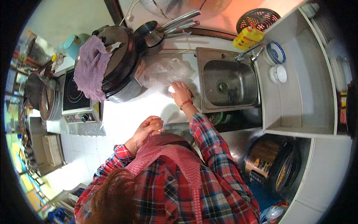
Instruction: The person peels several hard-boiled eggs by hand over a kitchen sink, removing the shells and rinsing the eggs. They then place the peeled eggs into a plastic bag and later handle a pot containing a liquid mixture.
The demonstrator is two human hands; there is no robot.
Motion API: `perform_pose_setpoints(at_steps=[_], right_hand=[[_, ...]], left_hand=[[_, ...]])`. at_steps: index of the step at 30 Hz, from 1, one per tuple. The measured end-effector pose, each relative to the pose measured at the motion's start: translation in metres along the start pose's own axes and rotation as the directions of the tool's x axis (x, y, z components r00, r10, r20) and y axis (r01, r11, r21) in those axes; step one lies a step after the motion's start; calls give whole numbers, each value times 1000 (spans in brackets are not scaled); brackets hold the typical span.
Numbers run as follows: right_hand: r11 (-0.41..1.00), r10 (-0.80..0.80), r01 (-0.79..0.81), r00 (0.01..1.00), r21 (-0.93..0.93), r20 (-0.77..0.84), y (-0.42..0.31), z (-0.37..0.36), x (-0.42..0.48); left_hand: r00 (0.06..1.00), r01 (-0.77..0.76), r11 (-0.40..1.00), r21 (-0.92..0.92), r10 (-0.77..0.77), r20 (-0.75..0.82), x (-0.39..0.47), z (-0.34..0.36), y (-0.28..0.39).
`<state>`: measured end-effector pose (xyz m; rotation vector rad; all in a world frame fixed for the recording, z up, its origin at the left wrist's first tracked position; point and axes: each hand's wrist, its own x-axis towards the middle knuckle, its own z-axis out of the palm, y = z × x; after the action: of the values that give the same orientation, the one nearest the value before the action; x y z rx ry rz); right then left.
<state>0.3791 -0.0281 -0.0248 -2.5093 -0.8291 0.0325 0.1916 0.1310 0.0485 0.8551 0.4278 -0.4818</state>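
Near my apron, my left hand (pixel 148 129) is closed around a brown egg (pixel 156 124). Farther forward, over the white counter (pixel 125 114), my right hand (pixel 180 93) has its fingers on a small white object (pixel 171 89), perhaps an egg; most of it is hidden. A crumpled clear plastic bag (pixel 165 72) lies just beyond the right hand, left of the steel sink. Something dark shows beside the right wrist, too unclear to name.
A steel sink (pixel 229 105) is at the right, with bowls (pixel 278 74) beyond it. A large pot (pixel 123 67) draped with a purple cloth (pixel 92 67) and an induction cooker (pixel 75 96) stand left. Saucepans (pixel 152 35) and a yellow bottle (pixel 247 37) are at the back.
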Motion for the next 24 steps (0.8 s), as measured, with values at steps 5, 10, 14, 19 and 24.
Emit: perform_pose_setpoints(at_steps=[5, 10, 14, 19, 24], right_hand=[[996, 13, 0, 987, -85, 162, 14, 35, 12], [875, 71, -98, 995, 473, 74, 3, -26, -50], [-44, 156, -666, 732, 745, 663, -6, -81, -134], [49, 218, -344, 920, 938, 326, 62, -102, -221], [807, 542, -360, 765, 467, -347, 86, -134, -294]], left_hand=[[974, -185, 973, 141, 200, -102, 3, 33, -10], [820, -403, 660, 634, 568, -71, 32, 33, -46], [756, -495, 218, 841, 585, 294, 53, 96, -45], [747, -631, 133, 765, 371, 551, 66, 162, -63], [860, -449, 312, 837, 406, 309, 70, 128, -88]])
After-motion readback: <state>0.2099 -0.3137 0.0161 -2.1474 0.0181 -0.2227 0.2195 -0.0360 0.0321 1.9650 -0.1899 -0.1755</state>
